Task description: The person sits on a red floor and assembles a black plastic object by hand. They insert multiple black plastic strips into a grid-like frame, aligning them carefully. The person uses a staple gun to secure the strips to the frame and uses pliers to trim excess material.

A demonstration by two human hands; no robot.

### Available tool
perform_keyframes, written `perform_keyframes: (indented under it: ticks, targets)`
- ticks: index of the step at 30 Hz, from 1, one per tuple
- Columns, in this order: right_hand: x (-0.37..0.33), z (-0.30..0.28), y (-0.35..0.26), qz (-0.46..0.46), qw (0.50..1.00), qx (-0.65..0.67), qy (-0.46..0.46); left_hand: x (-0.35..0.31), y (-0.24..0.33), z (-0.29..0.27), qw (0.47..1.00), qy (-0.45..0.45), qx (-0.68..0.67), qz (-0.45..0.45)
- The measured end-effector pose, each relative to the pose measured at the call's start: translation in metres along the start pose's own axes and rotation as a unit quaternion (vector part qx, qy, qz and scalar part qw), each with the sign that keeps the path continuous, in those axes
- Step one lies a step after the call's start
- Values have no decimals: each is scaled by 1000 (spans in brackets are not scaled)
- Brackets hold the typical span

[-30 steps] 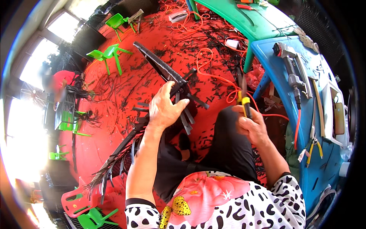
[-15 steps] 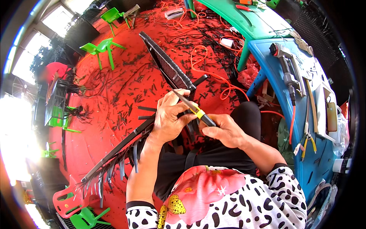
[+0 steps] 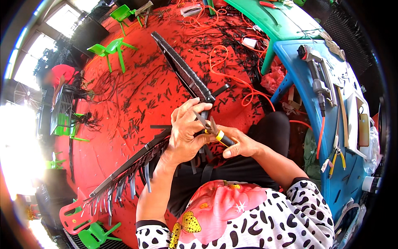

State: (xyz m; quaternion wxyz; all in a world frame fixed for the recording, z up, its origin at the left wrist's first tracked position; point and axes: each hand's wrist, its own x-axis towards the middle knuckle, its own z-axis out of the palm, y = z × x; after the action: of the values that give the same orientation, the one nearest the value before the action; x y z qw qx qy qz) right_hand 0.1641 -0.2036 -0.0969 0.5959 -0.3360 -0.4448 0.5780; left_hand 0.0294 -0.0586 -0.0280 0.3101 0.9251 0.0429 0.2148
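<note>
Your right hand (image 3: 238,143) has come in from over your knee to your left hand (image 3: 184,130) since a second ago; it wraps the handles of the yellow-and-black shears (image 3: 222,136), whose blades now stand parted just beside your left fingers; your left hand is half curled at the near corner of the black woven frame (image 3: 184,71), and you cannot tell what it pinches; loose dark strips (image 3: 147,176) hang beside your left forearm.

Red floor (image 3: 99,149) spreads around you, littered with dark offcuts; an orange hose (image 3: 238,81) loops over it; to your right a blue counter (image 3: 290,54) carries a power tool (image 3: 318,83) and yellow-handled pliers (image 3: 343,161); a green counter (image 3: 255,18) adjoins it; small green chairs (image 3: 114,47) stand at left, near bright windows (image 3: 66,18).
</note>
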Motion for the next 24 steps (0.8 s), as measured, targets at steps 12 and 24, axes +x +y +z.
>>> perform_keyframes:
  ticks: [12, 24]
  targets:
    - [-40, -19, 7, 28, 991, 32, 124, -2, 20, 5, 955, -66, 262, -120]
    - [-21, -16, 26, 123, 991, 33, 30, 0, 10, -6, 961, -57, 263, -59]
